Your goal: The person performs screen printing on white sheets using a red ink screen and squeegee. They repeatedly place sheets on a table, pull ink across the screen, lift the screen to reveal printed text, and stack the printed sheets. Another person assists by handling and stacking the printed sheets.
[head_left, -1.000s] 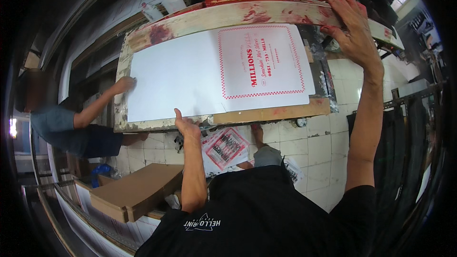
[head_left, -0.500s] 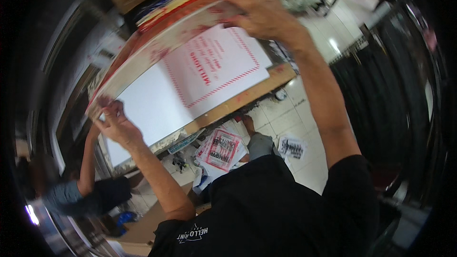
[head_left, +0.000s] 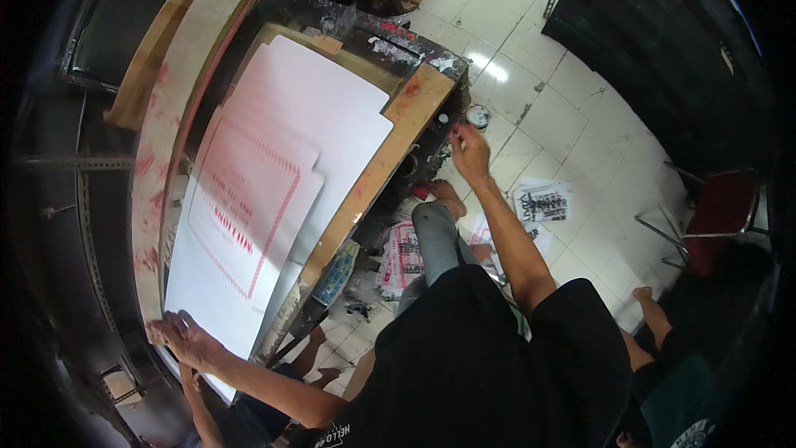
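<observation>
At the near-left end of a raised, tilted screen-printing frame (head_left: 149,199), my left hand (head_left: 186,344) is closed on its pale, red-stained edge. Beneath the frame lie large white sheets (head_left: 332,91) on the print table. A smaller sheet printed in red (head_left: 245,199), with a striped border, rests over them, partly in shadow. My right hand (head_left: 471,153) is away from the frame, beyond the table's right edge; its fingers are curled and I see nothing in them. It hangs in the air near a small open tin (head_left: 478,116).
A worn wooden strip (head_left: 365,174) edges the table. Printed papers (head_left: 543,199) lie on the tiled floor (head_left: 580,232). A red-seated metal chair (head_left: 721,220) stands at right. Another person's arm (head_left: 201,415) reaches up beside my left hand; a second person (head_left: 680,398) is at lower right.
My right hand has let go of the frame's far part and swung right, past the table. My left hand stays on the frame. The view has turned, showing more floor and a chair.
</observation>
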`<act>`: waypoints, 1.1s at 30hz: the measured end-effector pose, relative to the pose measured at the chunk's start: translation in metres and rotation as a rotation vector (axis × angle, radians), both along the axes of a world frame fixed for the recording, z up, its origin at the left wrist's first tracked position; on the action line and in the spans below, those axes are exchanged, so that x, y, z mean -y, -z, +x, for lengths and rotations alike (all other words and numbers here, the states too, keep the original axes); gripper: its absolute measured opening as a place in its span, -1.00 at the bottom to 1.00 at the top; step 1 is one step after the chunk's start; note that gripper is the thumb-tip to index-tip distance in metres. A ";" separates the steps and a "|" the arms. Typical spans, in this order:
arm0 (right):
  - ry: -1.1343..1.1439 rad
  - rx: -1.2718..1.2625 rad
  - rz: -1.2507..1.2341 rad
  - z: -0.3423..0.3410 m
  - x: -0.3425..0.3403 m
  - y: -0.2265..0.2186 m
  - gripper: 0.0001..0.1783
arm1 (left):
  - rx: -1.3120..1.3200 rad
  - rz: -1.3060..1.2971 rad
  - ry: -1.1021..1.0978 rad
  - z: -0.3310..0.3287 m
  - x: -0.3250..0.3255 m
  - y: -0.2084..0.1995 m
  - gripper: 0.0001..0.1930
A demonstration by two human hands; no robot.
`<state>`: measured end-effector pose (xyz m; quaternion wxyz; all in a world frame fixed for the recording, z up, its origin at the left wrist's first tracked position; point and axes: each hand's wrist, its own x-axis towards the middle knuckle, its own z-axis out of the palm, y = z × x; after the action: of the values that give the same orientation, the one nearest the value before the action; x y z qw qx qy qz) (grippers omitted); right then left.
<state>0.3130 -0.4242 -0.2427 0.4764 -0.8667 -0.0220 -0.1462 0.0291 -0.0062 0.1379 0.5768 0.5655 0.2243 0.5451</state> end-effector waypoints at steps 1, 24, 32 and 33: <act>-0.063 -0.068 -0.103 -0.004 -0.013 0.035 -0.74 | -0.011 0.001 -0.006 -0.003 0.000 0.005 -0.66; -0.036 -0.043 0.053 -0.014 0.022 -0.020 -0.81 | -0.108 -0.046 -0.143 -0.016 0.021 0.023 -0.67; -0.081 0.559 0.187 0.034 0.012 -0.281 -0.75 | 0.014 -0.162 -0.175 0.008 0.052 0.019 -0.58; -0.090 0.642 0.226 0.039 0.004 -0.307 -0.75 | 0.011 -0.184 -0.154 0.011 0.057 0.026 -0.58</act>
<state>0.3525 -0.4279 0.0645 0.5440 -0.7164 -0.1928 -0.3920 0.0399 -0.0636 0.1124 0.5838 0.4882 0.3131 0.5681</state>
